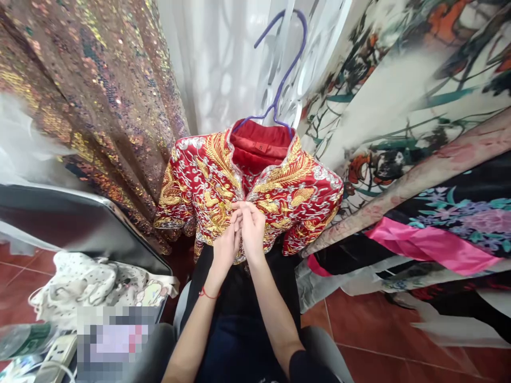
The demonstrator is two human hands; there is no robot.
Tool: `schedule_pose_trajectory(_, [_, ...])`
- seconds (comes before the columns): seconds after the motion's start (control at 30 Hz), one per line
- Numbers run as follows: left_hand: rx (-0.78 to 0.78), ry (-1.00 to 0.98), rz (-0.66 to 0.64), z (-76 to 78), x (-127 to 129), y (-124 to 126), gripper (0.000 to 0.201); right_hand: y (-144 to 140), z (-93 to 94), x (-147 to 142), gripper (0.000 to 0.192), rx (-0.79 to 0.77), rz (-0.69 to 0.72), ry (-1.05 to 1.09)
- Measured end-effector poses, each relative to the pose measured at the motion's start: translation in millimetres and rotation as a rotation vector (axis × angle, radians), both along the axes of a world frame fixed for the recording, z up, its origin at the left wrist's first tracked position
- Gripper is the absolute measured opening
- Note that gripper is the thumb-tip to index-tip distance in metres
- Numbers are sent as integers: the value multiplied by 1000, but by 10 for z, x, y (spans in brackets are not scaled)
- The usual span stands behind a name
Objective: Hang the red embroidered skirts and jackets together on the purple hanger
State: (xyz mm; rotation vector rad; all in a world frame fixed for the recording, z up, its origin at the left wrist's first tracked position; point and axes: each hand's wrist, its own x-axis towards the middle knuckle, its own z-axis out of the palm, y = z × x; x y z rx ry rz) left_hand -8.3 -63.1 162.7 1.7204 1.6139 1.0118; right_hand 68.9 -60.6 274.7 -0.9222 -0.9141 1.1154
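**A:** Head view: where are the person's hands?

**B:** Both meet at the front opening of a red jacket embroidered in gold and silver thread, which hangs on a purple wire hanger at the centre of the frame. The left hand, a red string at its wrist, and the right hand touch each other just below the collar.

**A:** And the fingers?

**B:** Curled and pinched together on the jacket's front edge, seemingly at a fastening, though the detail is too small to make out.

**A:** What surrounds the garment?

**B:** A brown sequinned fabric hangs to its left, a white sheer curtain behind, and floral printed cloth with a pink satin band to its right. A white spotted cloth lies at lower left, above red floor tiles.
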Motion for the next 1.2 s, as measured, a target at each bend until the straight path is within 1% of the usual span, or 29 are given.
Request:
schedule_pose_trajectory(0.03, [-11,-35,-9,19,1,-9,30,28,72,13,30,22,-10,-14])
schedule_pose_trajectory(0.1, [-14,-39,-32,55,13,-25,29,98,215,41,28,75,-31,-30])
schedule_pose_trajectory(0.23, [24,65,-29,91,64,-15,36,249,455,79,28,176,-67,-51])
schedule_pose_trajectory(0.33, [40,136,-53,136,43,65,33,307,515,94,32,197,-89,-84])
schedule_pose_trajectory(0.4, [47,161,-93,250,-39,160,25,321,487,116,36,177,-89,-109])
schedule_pose_trajectory(0.43, [61,176,-109,348,-98,216,24,330,461,136,38,160,-77,-122])
schedule_pose_trajectory(0.5, [156,210,-116,637,-231,339,27,363,401,191,44,120,-37,-159])
schedule_pose_trajectory(0.53, [273,233,-99,820,-294,403,27,389,375,224,47,100,-14,-186])
schedule_pose_trajectory(0.57, [436,241,-70,1018,-348,468,27,420,352,258,51,80,1,-222])
schedule_pose_trajectory(0.63, [732,252,-15,1416,-416,605,29,490,326,320,58,42,-12,-330])
schedule_pose_trajectory(0.67, [846,278,-4,1594,-429,676,33,520,323,345,60,25,-36,-398])
schedule_pose_trajectory(0.7, [933,316,-22,1745,-432,748,34,542,326,366,61,15,-67,-472])
schedule_pose_trajectory(0.73, [990,364,-67,1865,-429,819,34,554,337,384,61,10,-100,-550])
schedule_pose_trajectory(0.77, [1023,414,-121,1951,-422,886,33,552,355,400,61,14,-133,-633])
schedule_pose_trajectory(0.83, [1023,488,-203,2038,-407,997,25,509,409,438,58,71,-180,-797])
schedule_pose_trajectory(0.9, [987,504,-212,2047,-397,1067,17,432,478,504,50,223,-234,-915])
schedule_pose_trajectory(0.93, [971,493,-191,2039,-393,1088,15,393,513,557,46,326,-294,-953])
schedule_pose_trajectory(0.97, [965,474,-161,2032,-392,1105,16,362,545,626,41,429,-401,-980])
schedule_pose_trajectory(1.0, [966,449,-128,2029,-395,1122,17,342,572,712,37,506,-552,-1006])
schedule_pose_trajectory(1.03, [970,421,-98,2031,-406,1146,18,339,592,815,34,544,-729,-1041])
schedule_pose_trajectory(1.07, [976,385,-76,2041,-427,1180,19,352,603,931,33,547,-896,-1087])
schedule_pose_trajectory(1.1, [983,343,-66,2056,-461,1229,20,379,605,1054,36,530,-1016,-1149])
schedule_pose_trajectory(1.13, [986,298,-69,2074,-509,1291,24,418,599,1179,41,508,-1066,-1226])
schedule_pose_trajectory(1.17, [983,258,-84,2092,-568,1365,31,463,588,1297,44,504,-1047,-1314])
schedule_pose_trajectory(1.2, [969,234,-111,2109,-636,1444,39,510,575,1403,44,515,-983,-1399])
